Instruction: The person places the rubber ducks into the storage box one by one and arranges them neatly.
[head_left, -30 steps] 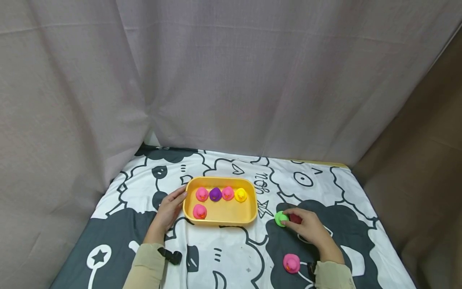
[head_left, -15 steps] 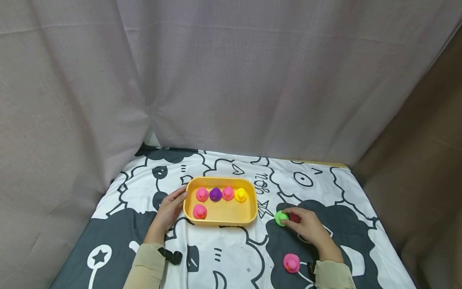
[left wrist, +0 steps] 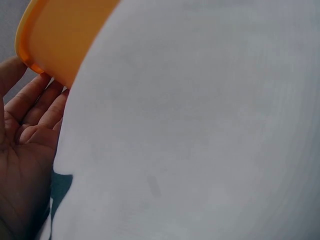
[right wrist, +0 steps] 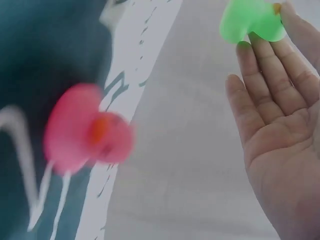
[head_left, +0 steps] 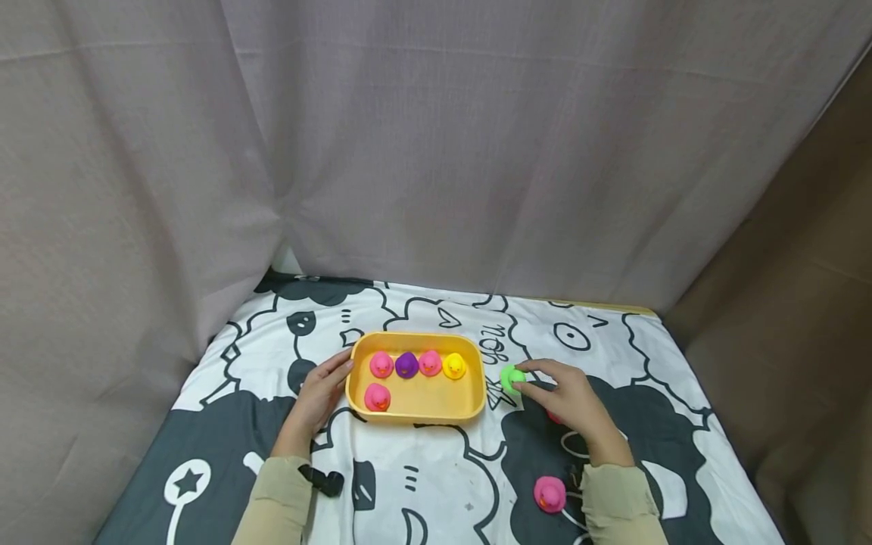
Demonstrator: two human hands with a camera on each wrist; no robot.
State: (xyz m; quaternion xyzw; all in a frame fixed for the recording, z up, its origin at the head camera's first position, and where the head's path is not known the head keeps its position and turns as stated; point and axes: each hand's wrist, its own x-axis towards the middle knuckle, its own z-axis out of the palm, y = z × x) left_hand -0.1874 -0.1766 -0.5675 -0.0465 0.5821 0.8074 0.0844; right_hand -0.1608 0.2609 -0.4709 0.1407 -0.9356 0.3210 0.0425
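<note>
A green rubber duck point(head_left: 511, 377) is pinched between the thumb and fingertips of my right hand point(head_left: 571, 400), a short way to the right of the yellow tray point(head_left: 422, 412). In the right wrist view the duck point(right wrist: 252, 20) sits at the fingertips, its orange beak beside the thumb. My left hand point(head_left: 322, 397) rests against the tray's left side with fairly straight fingers. The left wrist view has these fingers point(left wrist: 36, 100) at the tray's wall point(left wrist: 60, 40). Inside the tray, a pink duck point(head_left: 381, 365), a purple duck point(head_left: 406, 366), another pink duck point(head_left: 430, 363) and a yellow duck point(head_left: 454, 366) form a row.
One more pink duck point(head_left: 377, 397) sits at the tray's front left. On the patterned cloth point(head_left: 422, 469), a pink duck point(head_left: 549, 494) stands near my right wrist. A red thing point(head_left: 554, 417) is mostly hidden under my right hand. Grey curtains point(head_left: 477, 151) hang behind.
My right hand has moved up and left with the green duck, toward the tray, leaving the red thing behind. The left hand and the tray have stayed in place.
</note>
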